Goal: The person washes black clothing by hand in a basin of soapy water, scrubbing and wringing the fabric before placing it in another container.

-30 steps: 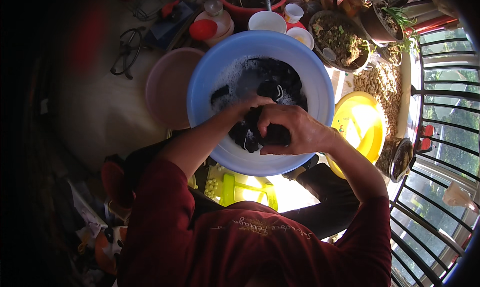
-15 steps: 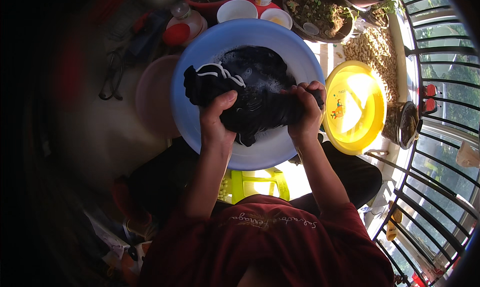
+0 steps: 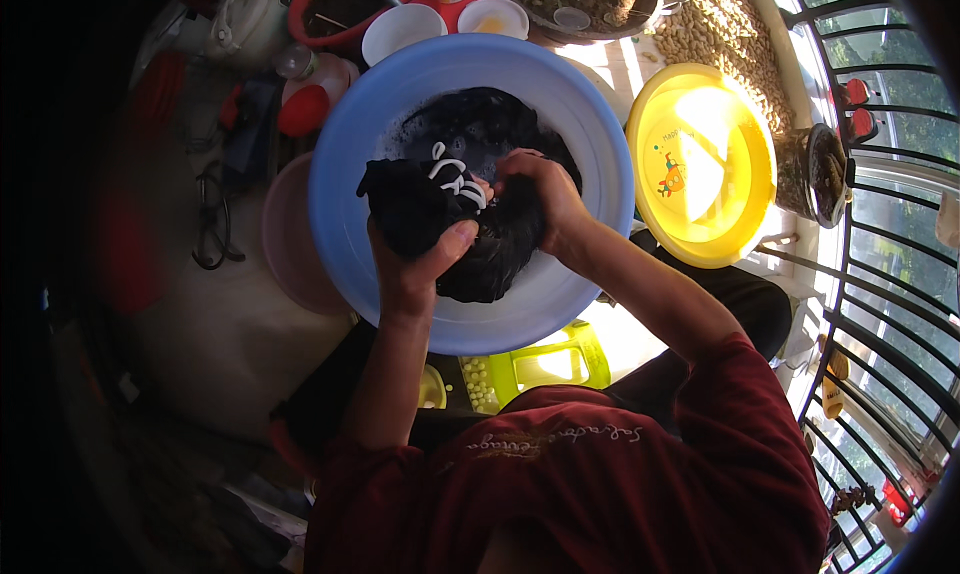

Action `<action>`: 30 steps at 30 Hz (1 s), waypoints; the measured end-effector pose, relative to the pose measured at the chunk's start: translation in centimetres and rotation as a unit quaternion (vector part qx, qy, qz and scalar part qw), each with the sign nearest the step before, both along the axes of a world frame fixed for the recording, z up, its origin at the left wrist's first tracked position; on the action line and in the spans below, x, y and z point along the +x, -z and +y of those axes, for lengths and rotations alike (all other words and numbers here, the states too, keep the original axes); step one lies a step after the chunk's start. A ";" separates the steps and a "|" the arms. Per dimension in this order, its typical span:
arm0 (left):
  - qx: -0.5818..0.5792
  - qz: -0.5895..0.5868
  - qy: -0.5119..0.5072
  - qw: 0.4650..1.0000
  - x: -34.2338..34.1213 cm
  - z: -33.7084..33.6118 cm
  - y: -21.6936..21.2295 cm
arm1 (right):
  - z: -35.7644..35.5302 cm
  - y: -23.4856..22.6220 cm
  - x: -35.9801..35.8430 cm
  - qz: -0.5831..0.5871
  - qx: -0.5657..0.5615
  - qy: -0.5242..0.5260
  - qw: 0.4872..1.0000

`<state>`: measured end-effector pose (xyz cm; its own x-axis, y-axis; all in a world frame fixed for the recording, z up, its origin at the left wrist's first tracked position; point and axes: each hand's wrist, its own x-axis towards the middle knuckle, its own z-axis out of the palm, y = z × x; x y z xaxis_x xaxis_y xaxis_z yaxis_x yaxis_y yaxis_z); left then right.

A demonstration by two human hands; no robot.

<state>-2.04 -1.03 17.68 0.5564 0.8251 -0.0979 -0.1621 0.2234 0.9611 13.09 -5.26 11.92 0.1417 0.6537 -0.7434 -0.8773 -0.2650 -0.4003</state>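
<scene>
Black garment (image 3: 405, 209), partly in blue basin (image 3: 480, 324), sudsy water (image 3: 458, 146) | red pot (image 3: 302, 19): soil (image 3: 345, 4)

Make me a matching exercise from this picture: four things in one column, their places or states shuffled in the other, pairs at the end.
Things:
1. Yellow basin
2. Dark cloth
3. Pink basin
4. Cord

Places or states:
A. White, looped, between the left hand and the right hand
B. On the left, partly hidden by the blue basin
C. On the right, brightly sunlit inside
D. Bunched up and gripped by both hands

Pairs: 1-C, 2-D, 3-B, 4-A
</scene>
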 end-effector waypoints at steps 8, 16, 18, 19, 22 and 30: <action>-0.351 -0.147 -0.153 0.912 -4.2 3.9 4.4 | 0.6 -7.7 2.5 -0.375 0.289 -0.367 0.801; -0.312 -0.133 0.008 0.941 -2.7 5.2 3.8 | -2.2 -11.9 1.3 -0.622 0.551 -0.496 0.252; -0.330 -0.104 0.042 0.937 -1.8 4.5 3.7 | -2.2 -12.3 0.5 -0.614 0.604 -0.478 0.172; -0.324 -0.083 0.065 0.940 -1.6 4.3 3.8 | -1.9 -12.4 -0.2 -0.592 0.637 -0.469 0.156; -0.325 -0.078 0.059 0.941 -1.5 4.0 4.0 | -1.6 -12.1 -1.6 -0.525 0.683 -0.447 0.239; -0.262 -0.239 -0.255 0.900 -0.8 4.1 0.7 | -1.4 -8.5 1.1 -0.565 0.441 -0.097 0.691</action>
